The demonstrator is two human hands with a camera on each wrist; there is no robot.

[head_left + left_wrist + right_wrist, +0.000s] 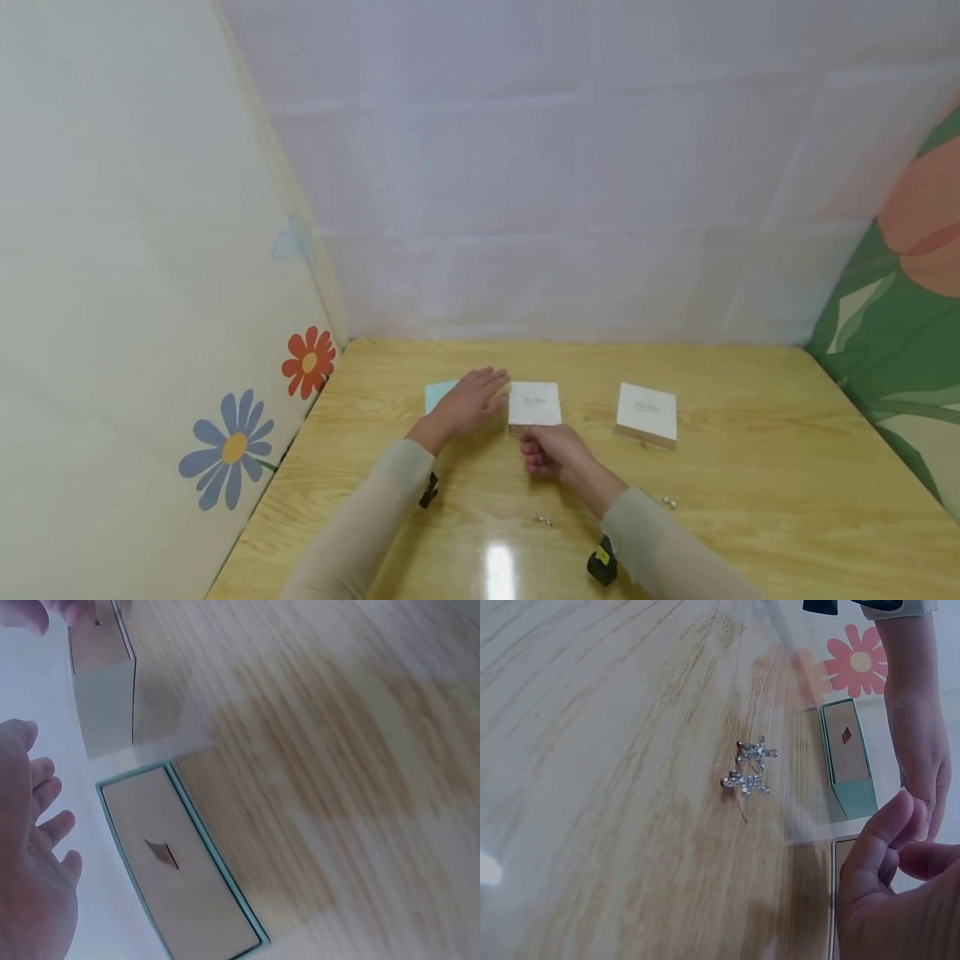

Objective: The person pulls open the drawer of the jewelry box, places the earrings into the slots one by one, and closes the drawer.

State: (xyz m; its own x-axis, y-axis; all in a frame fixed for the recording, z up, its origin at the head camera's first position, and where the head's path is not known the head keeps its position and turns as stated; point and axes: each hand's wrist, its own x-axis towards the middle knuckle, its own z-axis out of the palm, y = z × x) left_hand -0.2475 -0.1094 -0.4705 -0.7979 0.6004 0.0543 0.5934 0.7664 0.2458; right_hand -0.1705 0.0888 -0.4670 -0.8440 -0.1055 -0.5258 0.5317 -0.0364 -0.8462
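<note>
L hand (pixel 468 402): hovering flat, fingers straight, over teal box (pixel 180 862).
R hand (pixel 555 452): grip curling on square white box (pixel 534 406), near edge.
Tabletop (pixel 750 467): glossy wood, sparkly earrings (pixel 750 769) lying loose.

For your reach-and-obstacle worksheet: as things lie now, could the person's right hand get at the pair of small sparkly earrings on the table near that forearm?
Probably yes. The earrings lie in the open on the wooden table, nothing over or around them. The right hand is at the near edge of the middle white box and would only need to draw back.
</note>
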